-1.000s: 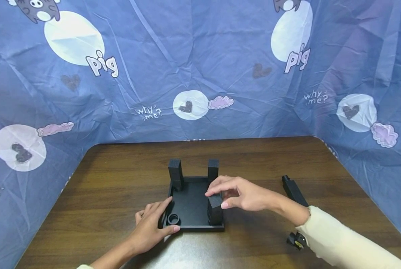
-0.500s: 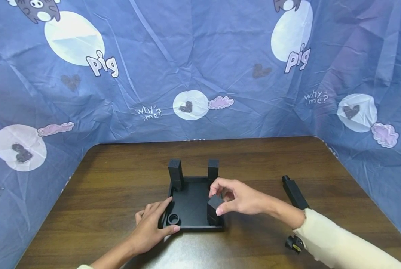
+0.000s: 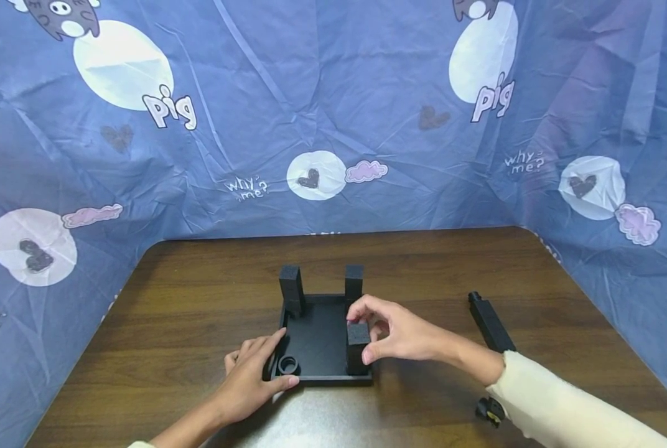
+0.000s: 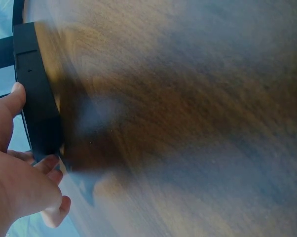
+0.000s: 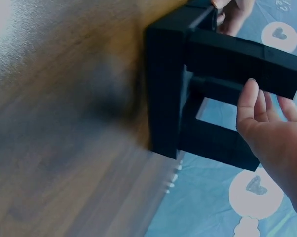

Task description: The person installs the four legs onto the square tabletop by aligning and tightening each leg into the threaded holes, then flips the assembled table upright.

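Note:
A small black tabletop (image 3: 318, 336) lies upturned on the wooden table, with a raised rim and three upright square legs. My right hand (image 3: 397, 330) pinches the front right leg (image 3: 358, 351) between thumb and fingers near its top. That leg stands upright in its corner, as the right wrist view also shows. At the back are the left leg (image 3: 292, 291) and the right leg (image 3: 354, 283). Holding the front left corner, my left hand (image 3: 251, 373) has its thumb on the front rim and its fingers along the left side. A round socket (image 3: 289, 366) sits in that corner.
A loose black leg (image 3: 490, 320) with a narrower round end lies on the wooden table (image 3: 199, 280) beyond my right forearm. A small black device (image 3: 490, 410) is at the right sleeve. Blue printed cloth (image 3: 322, 93) hangs behind the table and along its sides.
The front right leg has turned, and its top face now sits square with the tabletop. My right hand has shifted slightly around it. My left hand stays in place.

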{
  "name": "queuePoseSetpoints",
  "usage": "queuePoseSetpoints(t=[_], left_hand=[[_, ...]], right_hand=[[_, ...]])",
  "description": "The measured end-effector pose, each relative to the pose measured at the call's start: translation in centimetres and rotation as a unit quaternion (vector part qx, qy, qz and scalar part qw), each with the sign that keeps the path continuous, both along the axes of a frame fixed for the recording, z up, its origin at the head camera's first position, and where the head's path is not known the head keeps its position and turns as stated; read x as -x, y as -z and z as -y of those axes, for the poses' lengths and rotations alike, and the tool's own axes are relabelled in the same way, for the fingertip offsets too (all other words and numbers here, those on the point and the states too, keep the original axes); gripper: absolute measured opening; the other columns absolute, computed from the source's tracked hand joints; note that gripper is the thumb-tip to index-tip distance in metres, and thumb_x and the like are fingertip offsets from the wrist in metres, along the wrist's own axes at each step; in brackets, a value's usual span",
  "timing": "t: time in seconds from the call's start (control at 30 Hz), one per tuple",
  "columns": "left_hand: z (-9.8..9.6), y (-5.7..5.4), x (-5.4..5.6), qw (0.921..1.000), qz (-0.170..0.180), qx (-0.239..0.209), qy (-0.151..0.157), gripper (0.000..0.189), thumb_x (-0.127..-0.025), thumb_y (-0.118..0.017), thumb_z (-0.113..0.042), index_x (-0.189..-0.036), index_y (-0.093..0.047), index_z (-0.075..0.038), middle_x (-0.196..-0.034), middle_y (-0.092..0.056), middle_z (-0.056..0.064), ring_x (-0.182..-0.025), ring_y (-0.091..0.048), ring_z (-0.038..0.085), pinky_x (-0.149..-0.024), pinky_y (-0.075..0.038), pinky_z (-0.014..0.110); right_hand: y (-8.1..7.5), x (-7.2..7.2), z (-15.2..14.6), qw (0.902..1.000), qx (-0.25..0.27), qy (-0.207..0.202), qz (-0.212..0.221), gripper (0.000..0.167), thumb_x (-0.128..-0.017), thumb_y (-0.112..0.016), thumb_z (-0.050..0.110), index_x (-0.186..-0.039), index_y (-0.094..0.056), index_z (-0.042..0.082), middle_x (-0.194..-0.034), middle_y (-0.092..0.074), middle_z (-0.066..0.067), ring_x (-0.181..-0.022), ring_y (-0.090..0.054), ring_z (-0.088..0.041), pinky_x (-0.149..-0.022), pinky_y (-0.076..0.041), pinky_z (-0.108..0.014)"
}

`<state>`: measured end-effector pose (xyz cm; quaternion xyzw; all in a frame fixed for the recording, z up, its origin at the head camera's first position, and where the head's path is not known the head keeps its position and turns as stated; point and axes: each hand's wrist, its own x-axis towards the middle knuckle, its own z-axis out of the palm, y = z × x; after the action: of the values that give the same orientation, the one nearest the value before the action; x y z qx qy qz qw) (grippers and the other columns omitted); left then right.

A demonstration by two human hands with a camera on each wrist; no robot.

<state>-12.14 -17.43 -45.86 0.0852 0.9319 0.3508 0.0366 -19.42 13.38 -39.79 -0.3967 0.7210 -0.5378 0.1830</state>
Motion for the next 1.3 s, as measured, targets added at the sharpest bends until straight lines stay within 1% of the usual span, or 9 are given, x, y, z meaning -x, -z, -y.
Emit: queuePoseSetpoints(t=[0.1, 0.17, 0.23, 0.3, 0.5, 0.63, 0.73, 1.03, 1.3], left_hand=[[0.0, 0.0, 0.0, 1.0000, 0.001, 0.002, -0.001, 0.086, -0.083, -0.087, -0.042, -0.155, -0.049, -0.012, -0.141, -0.058, 0.010, -0.131, -0.045, 0.032, -0.099, -0.018, 0.059], [0.0, 0.0, 0.0, 1.0000, -0.001, 0.004, 0.000, 0.086, -0.083, -0.087, -0.042, -0.155, -0.049, -0.012, -0.141, -0.058, 0.010, -0.131, -0.045, 0.032, -0.099, -0.018, 0.059], [0.0, 0.0, 0.0, 1.0000, -0.001, 0.005, 0.000, 0.086, -0.083, -0.087, -0.042, -0.155, -0.049, -0.012, -0.141, -0.058, 0.011, -0.131, -0.045, 0.032, -0.100, -0.018, 0.060], [0.0, 0.0, 0.0, 1.0000, -0.002, 0.005, 0.001, 0.086, -0.083, -0.087, -0.041, -0.155, -0.049, -0.012, -0.141, -0.058, 0.011, -0.131, -0.045, 0.033, -0.100, -0.018, 0.060], [0.0, 0.0, 0.0, 1.0000, -0.006, 0.004, 0.001, 0.086, -0.083, -0.087, -0.042, -0.155, -0.049, -0.012, -0.141, -0.058, 0.010, -0.131, -0.045, 0.032, -0.099, -0.018, 0.059], [0.0, 0.0, 0.0, 1.0000, -0.009, 0.002, 0.003, 0.086, -0.083, -0.086, -0.041, -0.155, -0.048, -0.012, -0.141, -0.058, 0.010, -0.131, -0.045, 0.032, -0.099, -0.018, 0.059], [0.0, 0.0, 0.0, 1.0000, -0.008, -0.001, 0.003, 0.086, -0.083, -0.086, -0.041, -0.155, -0.048, -0.012, -0.141, -0.058, 0.010, -0.131, -0.044, 0.032, -0.099, -0.018, 0.059], [-0.1, 0.0, 0.0, 0.9999, -0.010, -0.003, 0.007, 0.086, -0.084, -0.086, -0.041, -0.155, -0.048, -0.011, -0.140, -0.059, 0.010, -0.131, -0.045, 0.031, -0.099, -0.018, 0.058], [-0.1, 0.1, 0.1, 0.9998, -0.017, -0.003, 0.007, 0.084, -0.084, -0.087, -0.038, -0.154, -0.050, -0.011, -0.140, -0.059, 0.009, -0.131, -0.045, 0.030, -0.098, -0.020, 0.056]], right_hand=[[-0.5, 0.3, -0.4, 0.9990, -0.013, -0.040, -0.014, 0.055, -0.090, -0.081, 0.012, -0.139, -0.058, 0.000, -0.133, -0.058, -0.011, -0.114, -0.054, -0.024, -0.079, -0.054, -0.033], [-0.8, 0.5, -0.6, 0.9978, -0.027, -0.057, -0.018, 0.051, -0.094, -0.076, 0.010, -0.141, -0.060, 0.002, -0.136, -0.058, -0.010, -0.119, -0.053, -0.024, -0.082, -0.053, -0.034], [-1.1, 0.5, -0.6, 0.9969, -0.040, -0.065, -0.022, 0.046, -0.095, -0.073, 0.007, -0.140, -0.063, 0.003, -0.136, -0.058, -0.009, -0.119, -0.053, -0.023, -0.082, -0.052, -0.032], [-1.3, 0.5, -0.6, 0.9970, -0.044, -0.062, -0.016, 0.042, -0.094, -0.072, 0.004, -0.135, -0.066, 0.003, -0.134, -0.060, -0.009, -0.116, -0.054, -0.022, -0.083, -0.051, -0.030], [-1.3, 0.3, -0.2, 0.9984, -0.046, -0.032, 0.003, 0.038, -0.089, -0.076, -0.001, -0.126, -0.068, 0.006, -0.125, -0.061, -0.007, -0.095, -0.054, -0.019, -0.078, -0.049, -0.026], [-1.1, 0.2, -0.1, 0.9987, -0.045, -0.023, -0.002, 0.037, -0.088, -0.076, -0.001, -0.124, -0.069, 0.004, -0.123, -0.062, -0.007, -0.097, -0.054, -0.020, -0.079, -0.049, -0.027], [-0.9, 0.3, -0.1, 0.9989, -0.040, -0.024, 0.001, 0.037, -0.088, -0.076, -0.001, -0.124, -0.068, 0.002, -0.123, -0.062, -0.009, -0.108, -0.055, -0.022, -0.087, -0.050, -0.031], [-0.8, 0.4, -0.2, 0.9995, -0.018, -0.021, 0.016, 0.039, -0.083, -0.079, -0.004, -0.121, -0.070, -0.003, -0.116, -0.064, -0.012, -0.098, -0.057, -0.024, -0.083, -0.052, -0.030], [-0.5, 0.3, -0.2, 0.9991, -0.008, -0.034, 0.023, 0.040, -0.084, -0.078, -0.006, -0.123, -0.067, -0.006, -0.116, -0.062, -0.013, -0.099, -0.057, -0.024, -0.085, -0.052, -0.030]])
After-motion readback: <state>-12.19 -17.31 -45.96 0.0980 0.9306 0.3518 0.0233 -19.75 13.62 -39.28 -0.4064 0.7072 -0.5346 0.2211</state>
